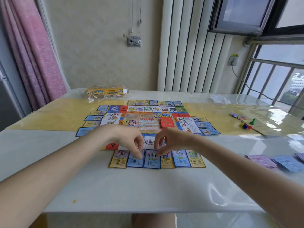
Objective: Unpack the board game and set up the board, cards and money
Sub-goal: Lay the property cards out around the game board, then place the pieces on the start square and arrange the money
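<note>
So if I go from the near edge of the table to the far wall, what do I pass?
Near row of cards → game board → far row of cards → yellow game box.

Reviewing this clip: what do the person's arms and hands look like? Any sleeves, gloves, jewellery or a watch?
Both arms are bare from the frame edge to the fingertips: no sleeves show. The left hand and the right hand wear no gloves, and no rings, watch or bracelets are visible on the wrists or fingers. Fingernails are too small to judge.
</note>
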`<state>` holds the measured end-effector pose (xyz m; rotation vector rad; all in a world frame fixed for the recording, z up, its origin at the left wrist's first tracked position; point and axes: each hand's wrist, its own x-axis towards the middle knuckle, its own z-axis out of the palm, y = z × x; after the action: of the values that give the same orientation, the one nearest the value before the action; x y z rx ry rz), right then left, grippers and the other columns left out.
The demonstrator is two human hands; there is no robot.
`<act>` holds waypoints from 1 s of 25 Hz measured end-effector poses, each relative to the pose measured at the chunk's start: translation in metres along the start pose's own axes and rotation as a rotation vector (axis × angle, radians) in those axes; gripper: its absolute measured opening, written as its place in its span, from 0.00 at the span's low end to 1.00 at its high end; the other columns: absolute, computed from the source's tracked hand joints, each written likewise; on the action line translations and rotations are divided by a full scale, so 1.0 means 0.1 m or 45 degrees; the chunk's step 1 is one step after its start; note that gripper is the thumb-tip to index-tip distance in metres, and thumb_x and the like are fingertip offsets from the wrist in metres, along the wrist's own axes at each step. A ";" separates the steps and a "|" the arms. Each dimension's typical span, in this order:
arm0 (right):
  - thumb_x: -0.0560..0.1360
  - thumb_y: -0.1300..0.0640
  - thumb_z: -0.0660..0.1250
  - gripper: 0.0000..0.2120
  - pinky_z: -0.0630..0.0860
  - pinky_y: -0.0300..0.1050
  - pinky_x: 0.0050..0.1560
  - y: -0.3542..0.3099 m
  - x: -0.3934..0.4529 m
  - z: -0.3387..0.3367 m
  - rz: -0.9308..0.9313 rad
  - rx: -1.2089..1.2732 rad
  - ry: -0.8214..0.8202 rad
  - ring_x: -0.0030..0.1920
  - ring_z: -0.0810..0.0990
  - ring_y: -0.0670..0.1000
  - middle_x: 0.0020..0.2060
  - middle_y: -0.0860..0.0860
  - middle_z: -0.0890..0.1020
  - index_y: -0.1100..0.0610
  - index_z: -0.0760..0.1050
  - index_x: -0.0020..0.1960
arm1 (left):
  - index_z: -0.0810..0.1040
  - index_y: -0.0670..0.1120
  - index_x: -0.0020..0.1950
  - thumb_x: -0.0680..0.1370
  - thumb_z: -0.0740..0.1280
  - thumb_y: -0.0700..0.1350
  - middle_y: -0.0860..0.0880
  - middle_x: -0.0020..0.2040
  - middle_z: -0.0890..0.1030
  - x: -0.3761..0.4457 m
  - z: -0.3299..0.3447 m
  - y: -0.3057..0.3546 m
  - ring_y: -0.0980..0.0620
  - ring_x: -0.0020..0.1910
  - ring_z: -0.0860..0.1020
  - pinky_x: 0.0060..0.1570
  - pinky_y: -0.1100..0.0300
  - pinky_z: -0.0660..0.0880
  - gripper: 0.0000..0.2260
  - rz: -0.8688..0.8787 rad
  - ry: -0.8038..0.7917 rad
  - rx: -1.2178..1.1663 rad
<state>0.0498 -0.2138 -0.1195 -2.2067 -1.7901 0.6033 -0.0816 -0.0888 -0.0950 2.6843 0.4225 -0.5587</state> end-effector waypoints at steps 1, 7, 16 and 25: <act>0.69 0.54 0.73 0.10 0.67 0.32 0.38 0.02 -0.01 0.04 -0.012 -0.014 -0.004 0.39 0.73 0.40 0.39 0.42 0.76 0.55 0.80 0.49 | 0.77 0.51 0.45 0.72 0.72 0.52 0.57 0.35 0.74 0.01 -0.01 0.03 0.60 0.35 0.71 0.37 0.66 0.68 0.07 0.014 0.001 -0.014; 0.72 0.60 0.69 0.07 0.71 0.29 0.38 0.15 -0.22 -0.32 0.025 0.142 0.335 0.38 0.76 0.42 0.40 0.50 0.81 0.60 0.80 0.49 | 0.79 0.47 0.52 0.76 0.67 0.51 0.54 0.40 0.80 0.20 -0.13 0.25 0.58 0.39 0.75 0.39 0.65 0.71 0.10 0.151 0.212 -0.234; 0.72 0.65 0.67 0.08 0.73 0.36 0.42 1.25 -1.20 -0.82 0.588 -0.152 0.316 0.47 0.81 0.51 0.47 0.55 0.84 0.60 0.81 0.50 | 0.78 0.42 0.50 0.78 0.64 0.48 0.51 0.40 0.81 1.11 -0.07 1.45 0.57 0.37 0.78 0.43 0.63 0.75 0.10 0.432 0.268 -0.330; 0.73 0.64 0.65 0.09 0.68 0.23 0.32 1.89 -1.43 -0.81 0.739 -0.082 0.535 0.50 0.80 0.51 0.48 0.53 0.83 0.60 0.82 0.50 | 0.80 0.45 0.49 0.76 0.66 0.47 0.50 0.43 0.81 1.66 -0.05 2.00 0.56 0.40 0.78 0.42 0.62 0.73 0.07 0.494 0.182 -0.279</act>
<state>0.2284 -0.3892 -0.1053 -2.6544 -0.9776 0.1497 0.1371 -0.2295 -0.1043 2.5069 -0.0074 -0.1955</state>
